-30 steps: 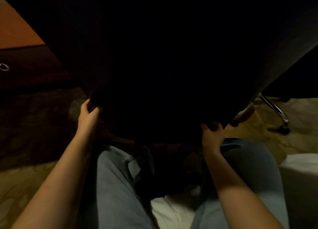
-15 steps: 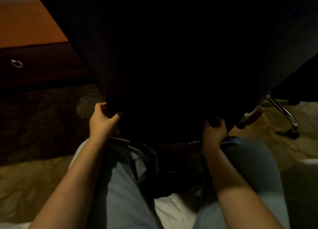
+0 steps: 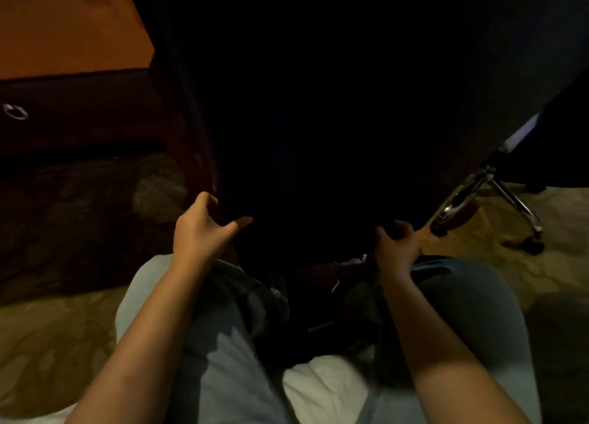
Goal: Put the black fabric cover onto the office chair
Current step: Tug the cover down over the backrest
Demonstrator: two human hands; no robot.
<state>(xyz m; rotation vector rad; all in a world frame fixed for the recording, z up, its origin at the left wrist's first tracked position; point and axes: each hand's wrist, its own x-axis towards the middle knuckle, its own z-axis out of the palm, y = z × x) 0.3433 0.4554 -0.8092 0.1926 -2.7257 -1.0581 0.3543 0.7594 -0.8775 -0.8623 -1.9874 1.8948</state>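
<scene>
The black fabric cover (image 3: 334,104) is stretched over the back of the office chair and fills the upper middle of the dim head view. My left hand (image 3: 200,229) grips its lower left edge, fingers curled into the fabric and thumb pointing right. My right hand (image 3: 396,248) grips the lower right edge with curled fingers. The chair's chrome base (image 3: 497,194) and a caster (image 3: 529,245) show at the right, below the cover. The chair itself is hidden under the fabric.
A wooden desk (image 3: 70,31) with a dark drawer and ring pull (image 3: 15,111) stands at the left. Patterned carpet (image 3: 57,337) covers the floor. My legs in light jeans (image 3: 223,360) are under the hands, on a white surface (image 3: 322,388).
Both hands have moved right and slightly down along the cover's lower edge. The desk shows more at the left, and the left thumb now sticks out.
</scene>
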